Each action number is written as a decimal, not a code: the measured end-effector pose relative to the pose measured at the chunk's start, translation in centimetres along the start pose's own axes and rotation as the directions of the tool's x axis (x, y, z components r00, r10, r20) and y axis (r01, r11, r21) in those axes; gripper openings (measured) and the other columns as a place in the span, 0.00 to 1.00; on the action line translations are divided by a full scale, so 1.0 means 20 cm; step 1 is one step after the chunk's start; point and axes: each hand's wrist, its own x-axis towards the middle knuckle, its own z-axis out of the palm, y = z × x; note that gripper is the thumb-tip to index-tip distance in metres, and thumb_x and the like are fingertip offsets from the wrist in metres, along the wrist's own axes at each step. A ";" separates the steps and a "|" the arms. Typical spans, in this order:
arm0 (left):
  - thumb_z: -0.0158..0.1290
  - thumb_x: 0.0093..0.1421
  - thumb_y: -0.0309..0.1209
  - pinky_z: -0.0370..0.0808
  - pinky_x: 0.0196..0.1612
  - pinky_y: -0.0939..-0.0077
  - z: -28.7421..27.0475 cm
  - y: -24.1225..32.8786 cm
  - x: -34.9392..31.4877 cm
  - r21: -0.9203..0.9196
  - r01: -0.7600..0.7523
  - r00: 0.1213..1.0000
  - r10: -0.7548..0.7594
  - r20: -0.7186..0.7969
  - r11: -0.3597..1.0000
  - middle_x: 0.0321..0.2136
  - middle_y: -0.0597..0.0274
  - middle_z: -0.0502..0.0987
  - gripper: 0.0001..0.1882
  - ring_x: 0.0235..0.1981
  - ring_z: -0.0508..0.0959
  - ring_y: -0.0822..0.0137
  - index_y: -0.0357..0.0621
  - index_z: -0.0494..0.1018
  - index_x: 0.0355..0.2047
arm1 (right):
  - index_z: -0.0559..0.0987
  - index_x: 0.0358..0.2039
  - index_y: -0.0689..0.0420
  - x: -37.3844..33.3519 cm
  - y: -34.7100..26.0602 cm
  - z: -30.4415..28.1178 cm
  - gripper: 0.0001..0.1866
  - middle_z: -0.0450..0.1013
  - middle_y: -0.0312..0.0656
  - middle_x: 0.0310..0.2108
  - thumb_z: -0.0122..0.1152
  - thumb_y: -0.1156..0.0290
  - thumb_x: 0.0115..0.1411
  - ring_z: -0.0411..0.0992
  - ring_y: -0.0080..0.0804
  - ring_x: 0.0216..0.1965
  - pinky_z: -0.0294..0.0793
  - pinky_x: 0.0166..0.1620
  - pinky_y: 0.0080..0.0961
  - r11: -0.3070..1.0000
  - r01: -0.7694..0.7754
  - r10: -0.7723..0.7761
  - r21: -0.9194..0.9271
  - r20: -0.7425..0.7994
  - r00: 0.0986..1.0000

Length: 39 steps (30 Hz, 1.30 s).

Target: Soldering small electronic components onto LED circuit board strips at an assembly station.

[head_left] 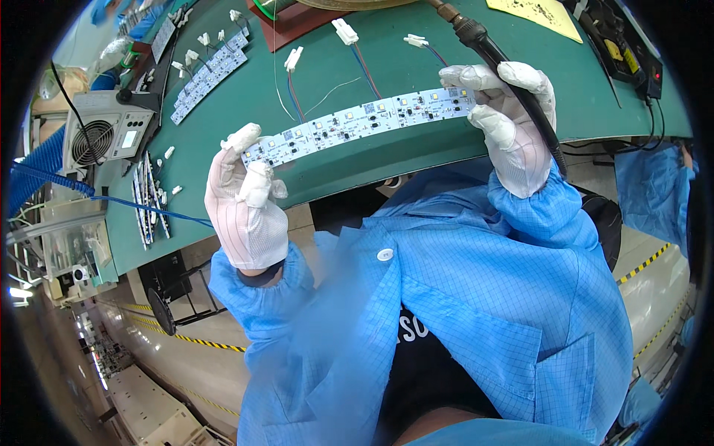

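A long white circuit board strip (355, 123) spans the space between my gloved hands, just above the table's near edge. Its left end is pinched between the thumb and fingers of my left hand (249, 197). My right hand (513, 130) grips the right end with thumb and fingertips. A black soldering iron (506, 56) also lies in that right hand, its handle crossing the palm and its metal end pointing up and away. Red and blue wires with white connectors (344, 32) extend from the strip's far side. The iron's tip is out of view.
Joined circuit boards with connectors (212, 78) lie far left on the green table (230, 100). A stack of strips (145, 201) sits nearer, beside a grey fan unit (111, 134). A reddish-brown block (305, 26), yellow sheet (539, 15) and black device (617, 48) occupy the far side.
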 end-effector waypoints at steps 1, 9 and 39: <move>0.48 0.57 0.25 0.68 0.25 0.86 0.00 0.01 0.00 0.005 -0.002 1.000 0.002 -0.008 1.000 0.43 0.56 0.71 0.15 0.30 0.72 0.74 0.33 0.69 0.44 | 0.67 0.47 0.58 0.00 0.00 0.01 0.23 0.72 0.53 0.43 0.57 0.87 0.50 0.71 0.49 0.49 0.70 0.52 0.40 1.000 0.011 -0.011 -0.011 0.010 1.000; 0.45 0.62 0.28 0.66 0.28 0.86 -0.29 -0.02 0.23 0.110 -0.137 0.982 0.150 -0.119 0.984 0.35 0.58 0.74 0.12 0.27 0.69 0.75 0.33 0.70 0.43 | 0.68 0.46 0.62 0.02 0.03 0.00 0.23 0.72 0.51 0.42 0.58 0.87 0.48 0.69 0.49 0.49 0.66 0.55 0.44 0.991 0.114 -0.111 -0.071 0.036 0.993; 0.55 0.55 0.30 0.71 0.40 0.80 -1.28 -0.11 0.60 0.730 0.181 0.897 0.193 -0.397 0.659 0.34 0.57 0.79 0.15 0.33 0.76 0.70 0.35 0.75 0.42 | 0.70 0.44 0.57 0.00 0.00 0.04 0.17 0.74 0.48 0.38 0.54 0.82 0.52 0.71 0.47 0.47 0.68 0.52 0.41 0.957 -0.015 0.035 -0.291 0.063 0.997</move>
